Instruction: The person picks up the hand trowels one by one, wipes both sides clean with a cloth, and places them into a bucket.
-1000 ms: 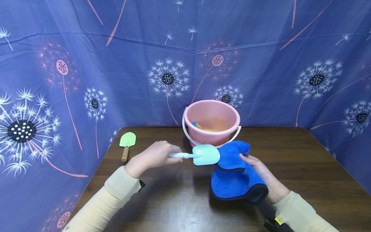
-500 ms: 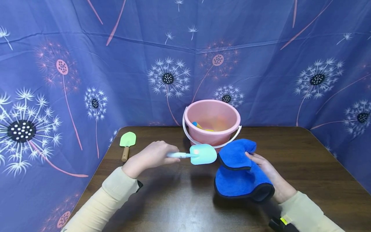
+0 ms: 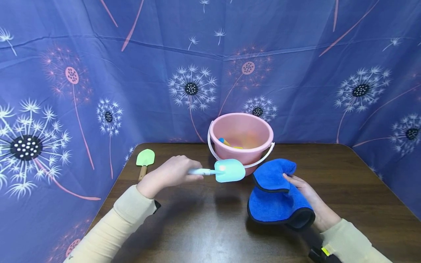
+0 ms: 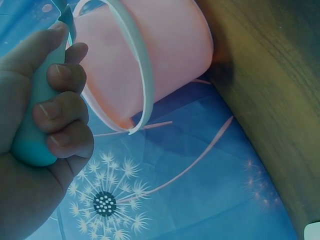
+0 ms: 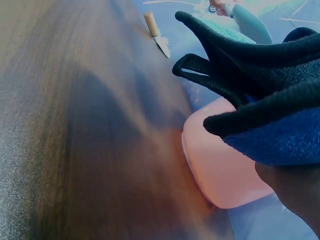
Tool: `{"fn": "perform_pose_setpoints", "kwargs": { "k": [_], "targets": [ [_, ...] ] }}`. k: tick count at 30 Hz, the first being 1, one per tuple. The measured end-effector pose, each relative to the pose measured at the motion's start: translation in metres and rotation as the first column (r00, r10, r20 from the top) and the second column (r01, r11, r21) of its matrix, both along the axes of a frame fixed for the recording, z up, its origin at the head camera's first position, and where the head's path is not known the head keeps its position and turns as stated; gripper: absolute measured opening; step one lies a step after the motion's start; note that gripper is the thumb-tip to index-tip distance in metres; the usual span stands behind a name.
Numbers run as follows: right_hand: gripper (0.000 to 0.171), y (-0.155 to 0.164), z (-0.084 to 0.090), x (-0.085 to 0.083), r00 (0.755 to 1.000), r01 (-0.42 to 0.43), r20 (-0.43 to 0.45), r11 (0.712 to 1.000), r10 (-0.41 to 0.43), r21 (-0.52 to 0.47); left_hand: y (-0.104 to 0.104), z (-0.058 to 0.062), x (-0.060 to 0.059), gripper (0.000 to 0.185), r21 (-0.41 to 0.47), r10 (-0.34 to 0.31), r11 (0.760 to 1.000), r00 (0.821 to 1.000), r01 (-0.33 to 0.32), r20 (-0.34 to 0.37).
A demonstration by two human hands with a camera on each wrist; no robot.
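So the left hand (image 3: 169, 174) has lifted the light-blue toy shovel (image 3: 227, 170) a bit up and away from the blue cloth (image 3: 277, 197), fingers wrapped tight round its handle; its blade now hangs just in front of the pink bucket (image 3: 241, 140). The right hand (image 3: 310, 202) drifted right, cloth draped over its fingers. Looks like the wiping's paused. That hand's grip is mostly hidden, and what's inside the bucket is hard to make out.
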State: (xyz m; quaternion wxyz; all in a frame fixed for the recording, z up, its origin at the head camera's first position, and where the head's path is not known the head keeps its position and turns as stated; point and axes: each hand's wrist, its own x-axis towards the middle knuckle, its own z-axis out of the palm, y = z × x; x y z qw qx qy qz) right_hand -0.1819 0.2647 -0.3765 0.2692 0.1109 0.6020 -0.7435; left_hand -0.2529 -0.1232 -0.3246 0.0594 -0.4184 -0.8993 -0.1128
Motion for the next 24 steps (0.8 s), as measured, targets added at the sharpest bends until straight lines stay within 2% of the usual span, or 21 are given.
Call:
{"fn": "perform_pose_setpoints", "kwargs": {
  "k": [10,16,24],
  "targets": [
    [0.090,-0.007,-0.011,-0.006,1.000,-0.016,-0.001,1.000,0.016,-0.023,0.011,0.013,-0.004,0.014,0.001,-0.014,1.000,0.999,0.014,-0.035],
    [0.093,-0.017,-0.013,-0.007,0.999,-0.037,0.009,0.999,0.037,-0.001,0.020,0.020,-0.003,0.017,-0.008,-0.040,0.999,0.998,0.040,-0.043],
    [0.083,-0.031,-0.013,-0.009,0.996,-0.091,-0.012,0.992,0.090,-0.084,0.034,0.027,-0.003,0.015,-0.016,-0.080,0.997,0.996,0.079,-0.030]
  ]
}}
